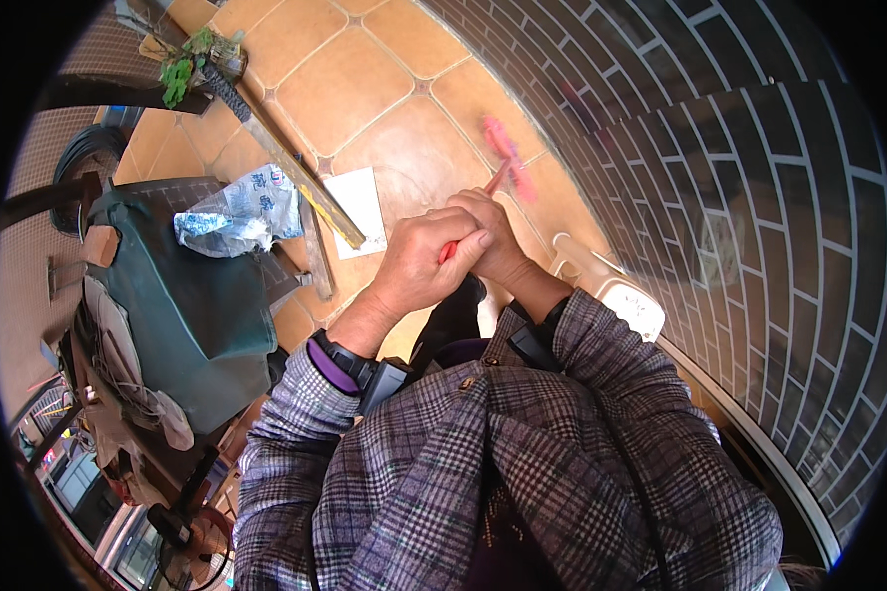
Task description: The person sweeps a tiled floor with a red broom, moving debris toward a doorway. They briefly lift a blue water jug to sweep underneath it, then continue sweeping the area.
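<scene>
A floor broom or mop with a red handle (496,179) is held in both fists in front of my body. My left hand (430,255) wraps the upper end, and the red tip shows beside its thumb. Just to the right and partly behind it, my right hand (492,230) closes round the handle. The handle slants down and away to a pink head (510,159) at the tiled floor (384,89), near the brick-patterned wall. That head is blurred, so its exact type cannot be told.
White sheet (366,199), yellow-edged bar (307,185) and printed plastic bag (259,199) lie left of my hands. Green cover (185,310) drapes furniture further left. A cream plastic object (610,284) stands by the dark wall (746,221). A green plant (181,74) is at upper left.
</scene>
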`<state>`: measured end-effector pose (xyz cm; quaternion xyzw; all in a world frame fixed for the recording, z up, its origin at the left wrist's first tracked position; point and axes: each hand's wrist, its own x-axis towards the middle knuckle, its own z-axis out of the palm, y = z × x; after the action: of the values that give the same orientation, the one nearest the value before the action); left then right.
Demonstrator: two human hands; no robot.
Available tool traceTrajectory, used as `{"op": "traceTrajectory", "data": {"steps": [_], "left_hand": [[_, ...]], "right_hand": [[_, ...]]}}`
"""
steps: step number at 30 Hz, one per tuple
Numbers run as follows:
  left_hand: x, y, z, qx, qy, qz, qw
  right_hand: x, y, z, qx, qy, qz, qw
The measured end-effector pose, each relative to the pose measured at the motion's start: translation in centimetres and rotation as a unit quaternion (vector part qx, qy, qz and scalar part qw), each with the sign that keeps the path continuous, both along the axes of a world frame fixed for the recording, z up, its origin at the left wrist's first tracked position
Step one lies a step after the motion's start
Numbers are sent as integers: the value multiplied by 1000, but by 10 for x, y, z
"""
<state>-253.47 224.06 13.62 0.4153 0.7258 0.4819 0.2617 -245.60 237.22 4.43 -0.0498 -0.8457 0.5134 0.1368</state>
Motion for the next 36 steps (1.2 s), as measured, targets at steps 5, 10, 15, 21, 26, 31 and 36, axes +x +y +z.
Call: {"op": "traceTrajectory", "data": {"steps": [5,10,15,21,26,31,36], "left_hand": [[-30,28,-54,45,-120,52,990],[-52,26,-72,4,-112,79,991],[-67,7,-19,-28,-18,83,996],[-87,24,6,-5,8,62,998],[-114,77,-47,14,-56,111,992],[-133,97,-50,-10,-78,166,983],[-142,100,14,-87,-22,164,982]], "right_hand": [[-46,38,-36,78,-76,30,994],[-70,29,-61,78,-107,49,990],[-82,9,-25,-15,-22,93,995],[-104,30,1,-28,28,76,996],[-150,86,-42,54,-47,61,996],[-174,99,-56,-1,-5,93,996],[-180,91,-12,-74,2,153,985]]}}
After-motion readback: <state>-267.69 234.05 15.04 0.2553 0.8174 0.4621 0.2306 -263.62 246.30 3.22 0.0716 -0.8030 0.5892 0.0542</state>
